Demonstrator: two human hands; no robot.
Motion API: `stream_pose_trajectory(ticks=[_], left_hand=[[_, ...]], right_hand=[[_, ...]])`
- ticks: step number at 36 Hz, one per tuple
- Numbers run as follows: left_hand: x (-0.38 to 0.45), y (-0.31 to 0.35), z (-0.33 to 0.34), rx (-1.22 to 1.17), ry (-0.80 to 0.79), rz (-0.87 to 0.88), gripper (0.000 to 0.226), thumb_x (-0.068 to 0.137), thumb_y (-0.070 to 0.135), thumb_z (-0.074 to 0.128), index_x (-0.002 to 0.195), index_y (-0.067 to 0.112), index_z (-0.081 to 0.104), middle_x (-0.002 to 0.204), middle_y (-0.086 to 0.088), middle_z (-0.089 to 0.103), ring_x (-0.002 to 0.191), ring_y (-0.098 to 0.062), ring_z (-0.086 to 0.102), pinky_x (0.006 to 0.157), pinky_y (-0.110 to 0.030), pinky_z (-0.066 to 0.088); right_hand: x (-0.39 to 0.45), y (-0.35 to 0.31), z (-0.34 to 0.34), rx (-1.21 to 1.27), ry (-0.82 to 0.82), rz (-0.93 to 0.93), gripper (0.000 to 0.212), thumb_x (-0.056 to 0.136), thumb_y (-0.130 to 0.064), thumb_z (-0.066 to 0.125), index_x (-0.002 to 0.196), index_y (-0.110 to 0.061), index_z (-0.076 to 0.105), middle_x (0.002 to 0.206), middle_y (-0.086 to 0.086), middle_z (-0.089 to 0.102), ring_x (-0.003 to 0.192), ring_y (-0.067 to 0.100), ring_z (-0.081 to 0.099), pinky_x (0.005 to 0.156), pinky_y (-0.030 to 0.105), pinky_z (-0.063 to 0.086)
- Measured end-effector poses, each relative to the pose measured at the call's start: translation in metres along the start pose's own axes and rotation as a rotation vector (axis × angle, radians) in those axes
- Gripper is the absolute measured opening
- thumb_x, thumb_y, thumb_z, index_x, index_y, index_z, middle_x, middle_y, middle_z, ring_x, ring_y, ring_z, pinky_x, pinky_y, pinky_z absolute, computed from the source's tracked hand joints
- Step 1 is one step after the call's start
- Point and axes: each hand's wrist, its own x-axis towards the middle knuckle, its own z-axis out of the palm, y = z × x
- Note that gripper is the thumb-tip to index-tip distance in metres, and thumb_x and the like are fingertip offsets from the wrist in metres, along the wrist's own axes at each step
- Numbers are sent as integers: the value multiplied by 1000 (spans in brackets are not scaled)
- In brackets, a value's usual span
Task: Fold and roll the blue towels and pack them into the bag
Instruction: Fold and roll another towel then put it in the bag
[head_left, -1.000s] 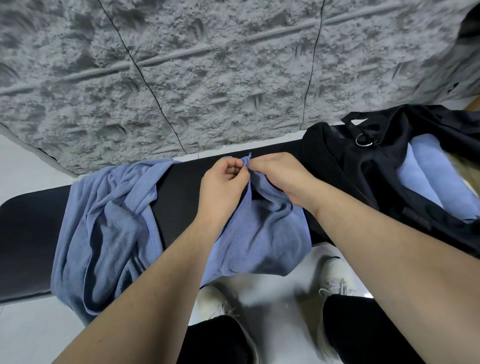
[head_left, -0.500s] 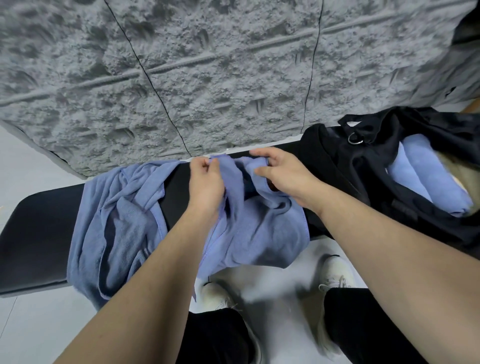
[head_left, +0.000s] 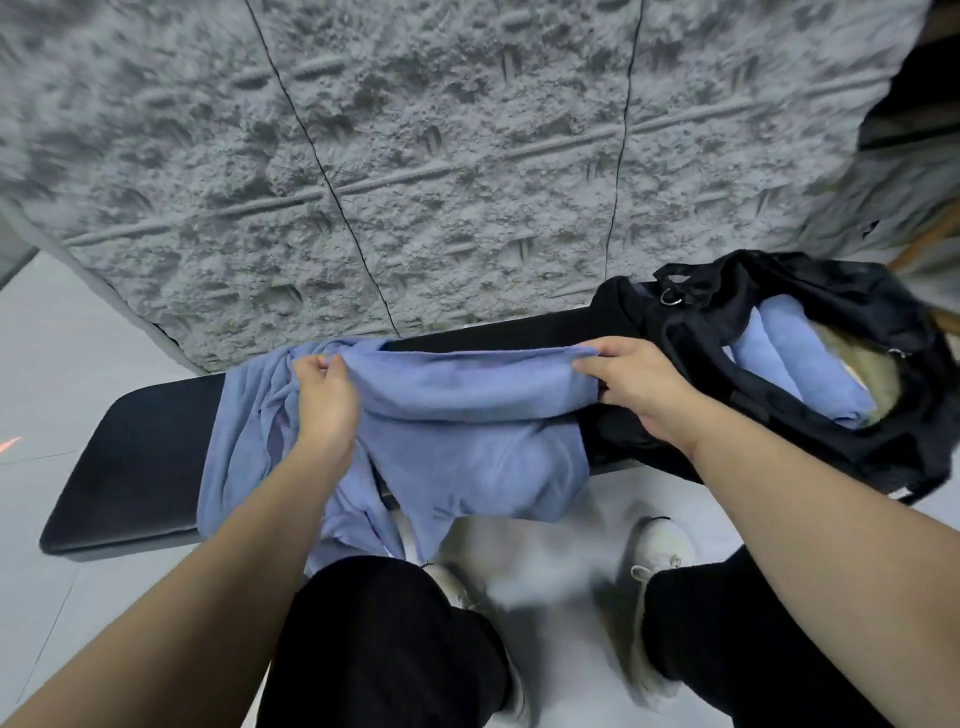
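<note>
While stretched taut, towel between pinching left hand and right hand.

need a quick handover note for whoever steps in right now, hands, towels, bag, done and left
Left hand pinches one end of the blue towel's top edge; right hand pinches the other end, the edge stretched between them over the black bench.
A second, crumpled towel lies on the bench at the left.
Done: two rolled towels sit in the open black bag at the right.
Left: fold, roll and pack the held towel, then the crumpled one.
</note>
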Motion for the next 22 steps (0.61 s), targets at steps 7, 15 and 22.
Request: stream_pose_trajectory(ticks=[7,15,22], left_hand=[[-16,6,-30,74,-103,62,14,105,30,36,109,17,38,84,1,38,69,-14,38,60,-30,31],[-29,22,-60,-140,-311,-16,14,83,24,61,82,15,51,95,-11,52,87,-27,47,77,-45,36],[-43,41,-68,-48,-339,149,12,102,22,53,95,30,60,77,-7,52,69,-22,46,65,-39,36]], right_hand=[[-27,-16,0,16,-1,-97,10,93,-21,66,94,-15,74,98,2,76,89,13,67,83,32,55],[-52,-38,-16,-53,87,-176,17,97,-27,59,81,-22,57,80,-3,59,78,12,52,74,31,48],[-69,-62,-30,-76,130,-158,21,95,-39,56,80,-24,51,83,2,54,81,18,47,72,36,38]])
